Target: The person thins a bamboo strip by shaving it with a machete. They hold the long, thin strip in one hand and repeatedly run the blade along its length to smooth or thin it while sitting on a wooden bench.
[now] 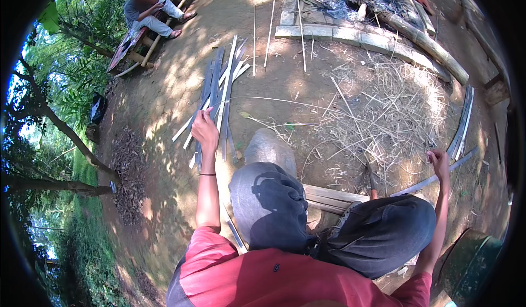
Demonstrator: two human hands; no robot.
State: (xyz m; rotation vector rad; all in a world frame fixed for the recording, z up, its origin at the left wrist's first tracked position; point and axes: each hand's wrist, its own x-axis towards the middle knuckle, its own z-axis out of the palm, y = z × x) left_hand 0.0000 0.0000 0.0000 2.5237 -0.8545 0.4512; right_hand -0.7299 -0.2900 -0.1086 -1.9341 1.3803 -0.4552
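- The strips in the left bundle [207,85] lie on the bare ground [170,96], beside and partly behind the left hand [204,129]; they look light, stiff along their length, yet springy.
- Their edges may be sharp, so a flat-sided hold near mid-length seems best.
- A thin strand [274,99] stretches rightward from near that hand; it looks very light and easily snapped, better pinched near an end.
- Left hand: raised, fingertips close together; I cannot tell whether they grasp the strand.
- Right hand [438,162]: raised near the right bundle [463,122], fingers bent; I cannot tell whether it holds anything.
- Counts: two strip bundles, four thin sticks [270,33] (three long, one short), one shavings pile [389,96], one handled tool [372,180], one other person [145,14]; individual strips overlap too much to count.
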